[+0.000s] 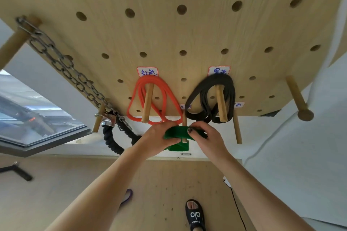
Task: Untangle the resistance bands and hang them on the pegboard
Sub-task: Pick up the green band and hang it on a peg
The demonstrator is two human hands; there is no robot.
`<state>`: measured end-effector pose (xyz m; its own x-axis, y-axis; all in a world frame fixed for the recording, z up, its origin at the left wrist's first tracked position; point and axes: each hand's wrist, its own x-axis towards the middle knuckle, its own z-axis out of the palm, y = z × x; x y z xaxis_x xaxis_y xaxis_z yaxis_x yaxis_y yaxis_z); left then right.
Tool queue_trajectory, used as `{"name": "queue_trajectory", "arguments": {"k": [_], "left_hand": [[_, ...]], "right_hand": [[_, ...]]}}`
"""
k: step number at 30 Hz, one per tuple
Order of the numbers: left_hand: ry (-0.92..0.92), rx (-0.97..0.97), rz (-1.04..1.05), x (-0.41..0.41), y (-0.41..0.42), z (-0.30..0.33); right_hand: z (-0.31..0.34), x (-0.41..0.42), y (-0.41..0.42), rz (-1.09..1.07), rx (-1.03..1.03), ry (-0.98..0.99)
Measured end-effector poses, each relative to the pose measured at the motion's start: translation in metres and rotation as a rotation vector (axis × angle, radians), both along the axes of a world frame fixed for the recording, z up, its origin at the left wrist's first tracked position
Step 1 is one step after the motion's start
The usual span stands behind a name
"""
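Red band [150, 97] and black band [212, 97] already hang coiled on pegs just above the hands. Left hand [159, 137] and right hand [206, 135] both pinch the green band [178, 131], looping it over a lower peg [185, 138] (purple one [127, 196] on the floor below looks left to do)
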<state>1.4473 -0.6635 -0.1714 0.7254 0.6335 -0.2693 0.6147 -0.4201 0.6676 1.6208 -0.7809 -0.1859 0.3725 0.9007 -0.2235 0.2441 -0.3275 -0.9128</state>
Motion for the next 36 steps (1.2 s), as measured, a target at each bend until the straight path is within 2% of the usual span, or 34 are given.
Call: {"name": "queue_trajectory", "arguments": {"k": [4, 10, 18, 25, 36], "left_hand": [[0.013, 0.001, 0.013, -0.001, 0.001, -0.004], [0.008, 0.000, 0.009, -0.005, 0.005, -0.003], [0.019, 0.025, -0.045, -0.003, 0.011, 0.002], [-0.039, 0.087, 0.008, 0.001, 0.018, 0.001], [0.013, 0.256, 0.000, 0.011, 0.010, 0.003]], "right_hand": [[-0.001, -0.003, -0.009, 0.052, 0.120, -0.347], [0.007, 0.003, -0.016, 0.286, 0.180, -0.533], [0.009, 0.018, -0.001, 0.359, 0.178, -0.631], [0.005, 0.019, 0.013, 0.292, 0.234, -0.741], [-0.002, 0.012, 0.016, 0.227, 0.261, -0.995]]}}
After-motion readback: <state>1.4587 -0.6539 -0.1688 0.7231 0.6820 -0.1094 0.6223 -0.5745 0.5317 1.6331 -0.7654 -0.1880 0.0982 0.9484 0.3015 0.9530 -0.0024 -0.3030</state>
